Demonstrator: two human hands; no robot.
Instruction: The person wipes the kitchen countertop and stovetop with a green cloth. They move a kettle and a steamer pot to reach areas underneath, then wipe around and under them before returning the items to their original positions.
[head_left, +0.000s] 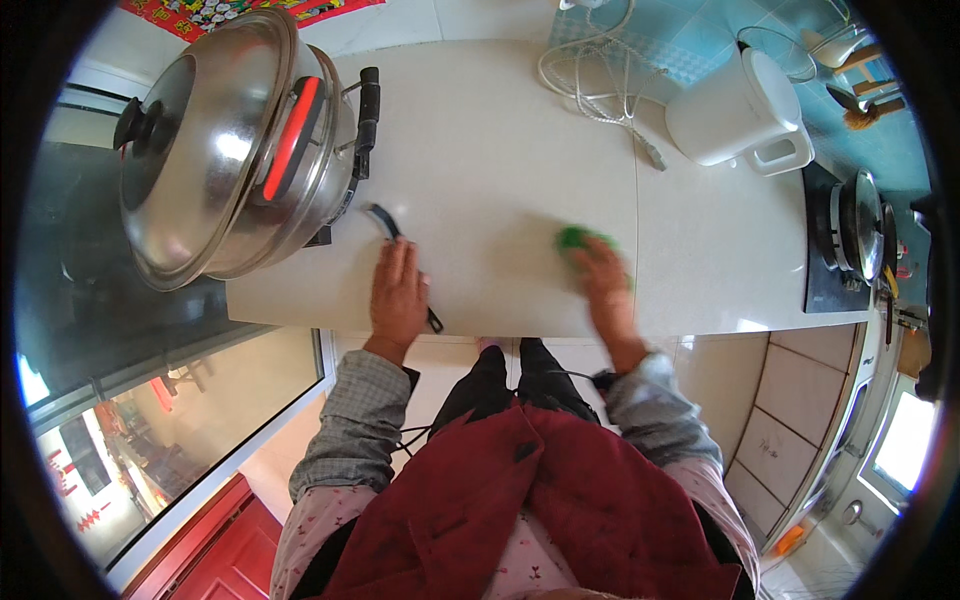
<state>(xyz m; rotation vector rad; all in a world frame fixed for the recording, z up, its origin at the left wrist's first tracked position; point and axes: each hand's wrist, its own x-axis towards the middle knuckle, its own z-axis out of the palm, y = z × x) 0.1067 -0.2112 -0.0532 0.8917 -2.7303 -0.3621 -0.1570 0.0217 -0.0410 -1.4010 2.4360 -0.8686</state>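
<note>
My left hand (399, 289) lies over a slim black-handled utensil (385, 222) near the front edge of the pale countertop (487, 150). The utensil slants across under the fingers and thumb. One end pokes out past the fingertips and the other beside the palm. Its middle is hidden, so whether the fingers grip it does not show. My right hand (604, 277), blurred, presses on a green cloth or scouring pad (576, 238) against the countertop. Most of the green thing is covered by the fingers.
A large lidded steel steamer pot (202, 150) stands at the left on a dark surface. White cables (592, 97) and a white electric kettle (731, 112) are at the back right. Farther right, a glass-lidded pan (862, 225) sits on a black hob (817, 262).
</note>
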